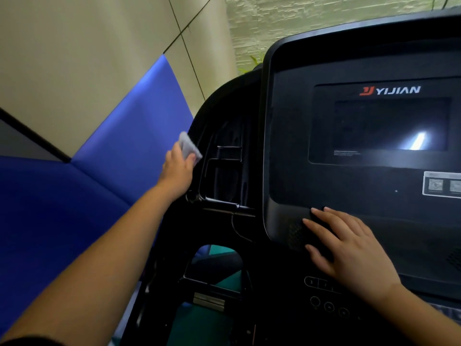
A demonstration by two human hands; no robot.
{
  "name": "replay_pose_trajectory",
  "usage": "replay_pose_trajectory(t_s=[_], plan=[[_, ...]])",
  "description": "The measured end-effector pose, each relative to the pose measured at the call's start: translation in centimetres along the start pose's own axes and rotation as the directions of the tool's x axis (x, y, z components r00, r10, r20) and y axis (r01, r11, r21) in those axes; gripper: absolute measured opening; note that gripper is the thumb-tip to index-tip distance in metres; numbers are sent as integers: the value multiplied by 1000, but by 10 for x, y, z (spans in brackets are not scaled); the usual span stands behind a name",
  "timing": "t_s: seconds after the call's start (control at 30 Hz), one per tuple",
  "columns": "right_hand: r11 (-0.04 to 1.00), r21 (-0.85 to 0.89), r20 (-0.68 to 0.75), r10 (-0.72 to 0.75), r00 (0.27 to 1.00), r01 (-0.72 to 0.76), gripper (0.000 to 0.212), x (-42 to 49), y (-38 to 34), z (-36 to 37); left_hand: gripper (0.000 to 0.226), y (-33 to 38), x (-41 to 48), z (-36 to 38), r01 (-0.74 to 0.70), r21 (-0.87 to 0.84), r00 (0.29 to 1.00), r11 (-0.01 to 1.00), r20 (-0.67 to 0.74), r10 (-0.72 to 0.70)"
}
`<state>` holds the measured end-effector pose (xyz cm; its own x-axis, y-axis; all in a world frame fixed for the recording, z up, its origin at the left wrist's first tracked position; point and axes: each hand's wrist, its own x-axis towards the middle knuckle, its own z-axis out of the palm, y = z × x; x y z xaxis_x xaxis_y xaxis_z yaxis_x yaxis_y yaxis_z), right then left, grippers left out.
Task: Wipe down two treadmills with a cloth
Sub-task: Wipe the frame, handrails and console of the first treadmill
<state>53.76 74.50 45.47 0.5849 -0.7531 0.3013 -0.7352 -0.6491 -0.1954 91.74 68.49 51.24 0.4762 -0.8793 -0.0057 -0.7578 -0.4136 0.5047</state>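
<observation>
A black treadmill console (287,136) with a dark screen (389,123) and the YIJIAN logo fills the right half of the view. My left hand (177,171) is stretched out and grips a small grey cloth (189,146), pressed against the outer left edge of the console frame beside the recessed tray (222,176). My right hand (349,248) lies flat with fingers spread on the lower left corner of the console panel, above a row of round buttons (329,307). It holds nothing.
A blue padded wall (94,171) stands close on the left, with beige panels (87,58) above it. A stone-textured wall (311,18) lies behind the console. Green floor (219,283) shows through the gap in the frame.
</observation>
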Motion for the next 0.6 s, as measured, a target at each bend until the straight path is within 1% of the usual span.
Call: replay_pose_trajectory(t_s=[0.07,0.17,0.23,0.33,0.37,0.43,0.53,0.6], plan=[[1000,8,-27,-8,1000,8,48,0,0,1,59,-26,-38,4,66,5,997,998,26,-66],[1000,7,-36,-18,999,18,48,0,0,2,59,-46,-87,7,141,61,989,988,40,-144],[1000,5,-42,-18,999,18,48,0,0,1,59,-50,-105,10,180,105,983,978,25,-184],[1000,4,-34,-14,999,14,49,0,0,1,59,-47,-106,10,203,149,978,968,11,-207],[1000,1,-27,-13,1000,13,49,1,0,1,59,-45,-100,10,205,139,978,969,19,-209],[1000,-8,-19,-11,1000,11,49,1,0,1,57,-39,-80,8,198,65,979,978,29,-201],[1000,-14,-19,-7,1000,6,49,1,-1,0,53,-29,-52,6,166,-64,986,984,4,-166],[1000,-14,-30,-9,1000,9,49,1,-2,-1,52,-23,-46,7,141,-104,989,985,-18,-143]])
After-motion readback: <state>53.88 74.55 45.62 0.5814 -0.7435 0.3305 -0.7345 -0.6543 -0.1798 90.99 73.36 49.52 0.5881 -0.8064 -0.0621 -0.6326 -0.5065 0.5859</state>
